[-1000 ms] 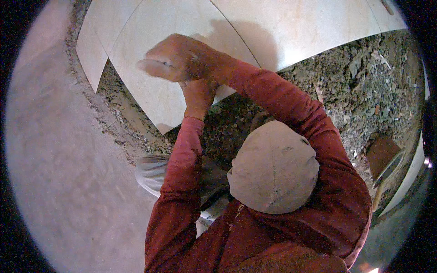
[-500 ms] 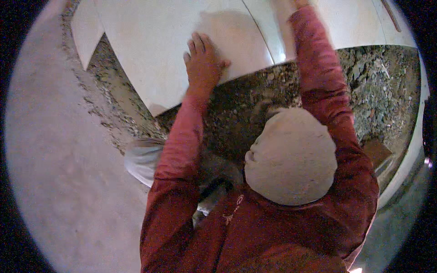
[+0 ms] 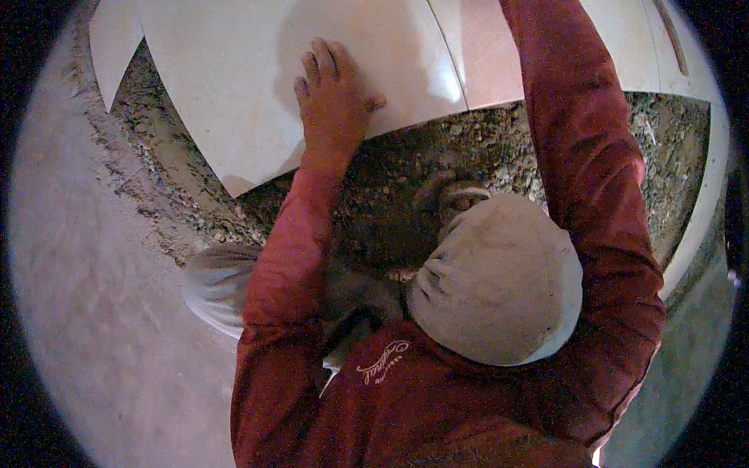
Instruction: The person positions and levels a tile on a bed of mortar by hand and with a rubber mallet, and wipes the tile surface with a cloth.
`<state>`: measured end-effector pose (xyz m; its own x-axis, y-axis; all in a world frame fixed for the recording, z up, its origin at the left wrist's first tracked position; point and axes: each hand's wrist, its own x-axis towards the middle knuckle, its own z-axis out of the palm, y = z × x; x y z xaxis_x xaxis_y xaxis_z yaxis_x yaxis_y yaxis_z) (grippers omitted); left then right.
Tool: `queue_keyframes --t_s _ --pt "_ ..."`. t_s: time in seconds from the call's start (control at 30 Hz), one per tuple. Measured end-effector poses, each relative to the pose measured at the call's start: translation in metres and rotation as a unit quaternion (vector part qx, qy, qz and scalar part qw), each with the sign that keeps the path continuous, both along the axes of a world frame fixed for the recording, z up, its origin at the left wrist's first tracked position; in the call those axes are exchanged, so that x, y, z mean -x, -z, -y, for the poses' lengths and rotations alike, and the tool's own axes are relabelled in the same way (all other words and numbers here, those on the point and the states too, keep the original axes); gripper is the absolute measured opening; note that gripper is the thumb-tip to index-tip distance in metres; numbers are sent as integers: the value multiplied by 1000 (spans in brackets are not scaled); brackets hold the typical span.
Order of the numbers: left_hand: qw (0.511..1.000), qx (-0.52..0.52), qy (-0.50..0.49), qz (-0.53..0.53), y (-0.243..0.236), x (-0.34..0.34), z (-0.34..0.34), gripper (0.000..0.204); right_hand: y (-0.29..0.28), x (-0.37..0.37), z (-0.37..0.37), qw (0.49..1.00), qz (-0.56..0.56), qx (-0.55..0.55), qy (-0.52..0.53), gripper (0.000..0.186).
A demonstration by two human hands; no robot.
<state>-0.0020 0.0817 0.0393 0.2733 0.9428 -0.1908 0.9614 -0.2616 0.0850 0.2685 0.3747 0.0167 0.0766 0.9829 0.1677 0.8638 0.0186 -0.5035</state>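
Observation:
My left hand (image 3: pixel 335 105) lies palm down on a large pale floor tile (image 3: pixel 234 93), fingers spread, just in from its near edge. To the right a second pale tile (image 3: pixel 491 74) meets it along a thin dark joint. My right arm (image 3: pixel 581 117), in a red sleeve, reaches over that second tile and runs out of the top of the view. The right hand is out of sight. Below the tiles' near edges lies a bed of dark, crumbly rubble (image 3: pixel 390 175).
My bent knee (image 3: pixel 503 285) in light trousers juts over the rubble; the other leg (image 3: pixel 222 285) rests at the left. A pointed tile piece (image 3: pixel 117 47) lies at the far left. Grey concrete floor (image 3: pixel 86 296) spreads left. A brown strip (image 3: pixel 675 39) sits at the upper right.
The view has shifted slightly. My right arm has stretched further up, and its hand has left the picture. My left hand stays flat on the tile.

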Motion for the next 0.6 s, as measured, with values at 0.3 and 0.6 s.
queue_keyframes --t_s 0.3,0.6 --pt "999 29 -24 0 -4 4 1 111 -7 55 -13 980 106 71 -152 81" --pt "998 55 -28 -16 -10 -4 -5 110 -9 18 235 968 151 -52 -192 58"
